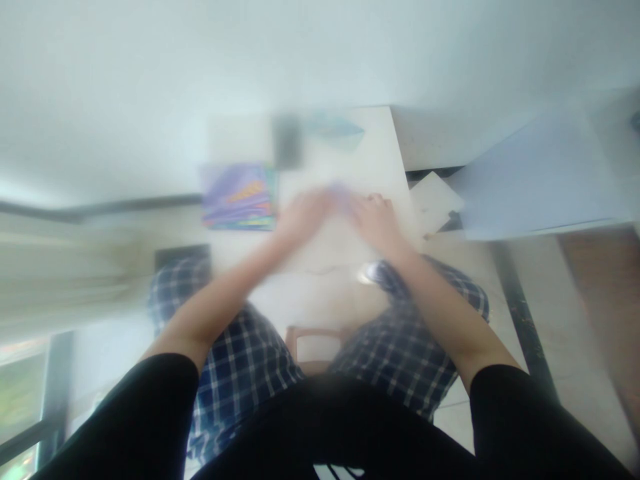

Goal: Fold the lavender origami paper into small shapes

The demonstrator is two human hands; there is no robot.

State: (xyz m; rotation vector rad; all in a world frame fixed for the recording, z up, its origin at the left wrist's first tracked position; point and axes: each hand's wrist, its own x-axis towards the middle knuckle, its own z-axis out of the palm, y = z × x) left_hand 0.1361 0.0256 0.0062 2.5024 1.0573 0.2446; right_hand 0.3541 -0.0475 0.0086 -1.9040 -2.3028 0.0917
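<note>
A small purple piece (pixel 340 195), too blurred to name, is between my hands just above the white table (pixel 320 247). My left hand (pixel 309 208) reaches it from the left, its fingers closed at the piece and smeared by motion. From the other side my right hand (pixel 374 215) grips the piece with the fingertips nearest it, while its other fingers curl. Behind the hands lies a pale teal pointed shape (pixel 337 130), which looks like folded paper. To the left of my left hand is a flat purple packet (pixel 239 198) with a colourful print.
A dark grey object (pixel 287 142) sits at the back of the table. The wall (pixel 320 53) rises right behind it. On the right are a large pale panel (pixel 535 180) and a small white square surface (pixel 434 200). My knees are at the table's near side, above a wooden stool (pixel 295 343).
</note>
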